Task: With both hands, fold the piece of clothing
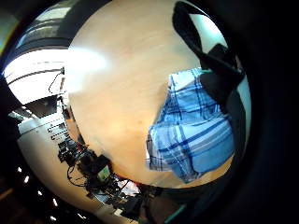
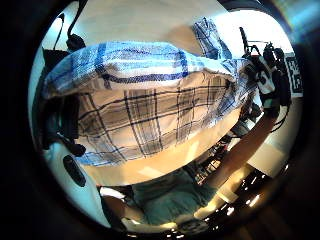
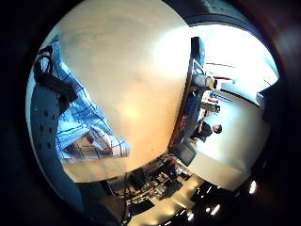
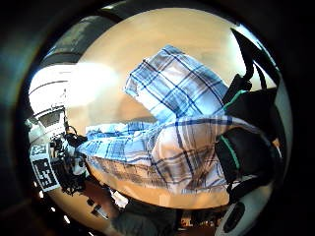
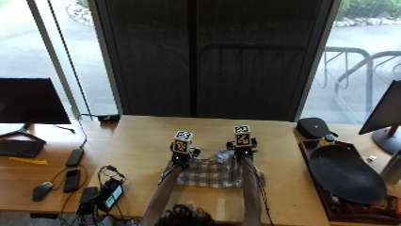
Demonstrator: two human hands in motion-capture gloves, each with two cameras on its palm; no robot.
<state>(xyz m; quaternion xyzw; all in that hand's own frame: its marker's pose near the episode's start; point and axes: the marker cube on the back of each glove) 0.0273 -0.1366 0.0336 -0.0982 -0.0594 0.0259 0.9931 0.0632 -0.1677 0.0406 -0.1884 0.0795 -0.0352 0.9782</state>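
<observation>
From the outside view, the plaid garment (image 5: pixel 210 173) lies on the wooden tabletop (image 5: pixel 141 141) just in front of the person, gathered into a small rectangle, with the left hand (image 5: pixel 181 155) at its left far corner and the right hand (image 5: pixel 243 149) at its right far corner. It looks partly folded already, though a loose flap at the right edge suggests at least one fold is left. From here I cannot tell whether either grip is pinched or spread.

The left thumb side palm view shows a raised fold of cloth (image 2: pixel 150 100) stretched close across the palm; the left fingers are not clearly visible.

In the right thumb side palm view, dark fingers (image 4: pixel 246 147) curl against the cloth edge, so the right hand seems to pinch it.

The two little finger side views show mostly bare tabletop beside the garment
</observation>
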